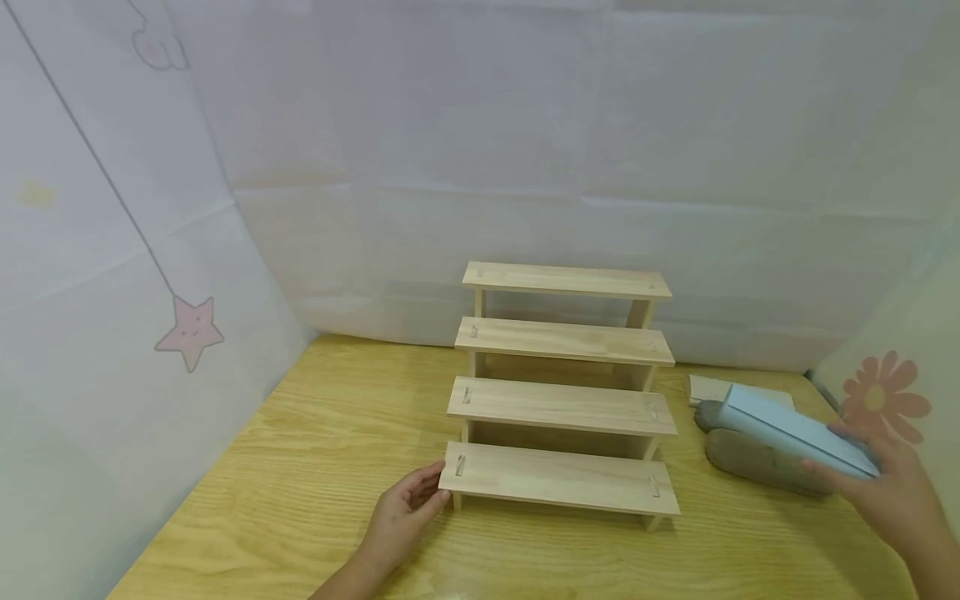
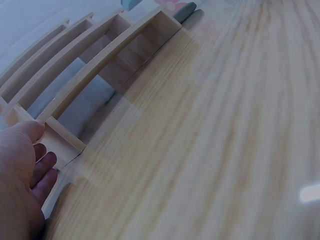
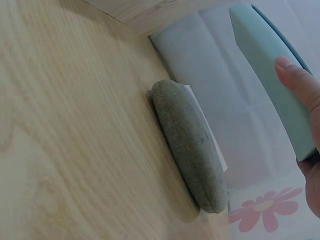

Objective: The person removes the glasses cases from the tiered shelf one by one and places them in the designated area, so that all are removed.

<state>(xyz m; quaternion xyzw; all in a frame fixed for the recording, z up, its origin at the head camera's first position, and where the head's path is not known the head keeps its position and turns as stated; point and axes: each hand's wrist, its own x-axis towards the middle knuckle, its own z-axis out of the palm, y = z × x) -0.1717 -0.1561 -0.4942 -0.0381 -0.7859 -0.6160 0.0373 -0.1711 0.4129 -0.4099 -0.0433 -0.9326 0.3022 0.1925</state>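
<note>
A pale wooden stepped shelf (image 1: pixel 558 477) with several tiers stands on the table. My left hand (image 1: pixel 402 514) holds the left end of its lowest tier, thumb at the front corner; in the left wrist view the other fingers curl below the board. On the right, my right hand (image 1: pixel 888 483) grips a long light blue glasses case (image 1: pixel 795 427) by its near end, thumb on one side. The case is raised above a grey fabric glasses case (image 1: pixel 765 460) lying on the table. In the right wrist view, the blue case (image 3: pixel 270 75) is apart from the grey one (image 3: pixel 187 145).
Behind the blue case, a beige case (image 1: pixel 705 389) and a dark grey rounded end (image 1: pixel 707 415) show in part. The wood-grain table (image 1: pixel 300 467) is bounded by white cloth walls (image 1: pixel 420 233) at the back and both sides. Printed flower (image 1: pixel 885 398) on the right cloth.
</note>
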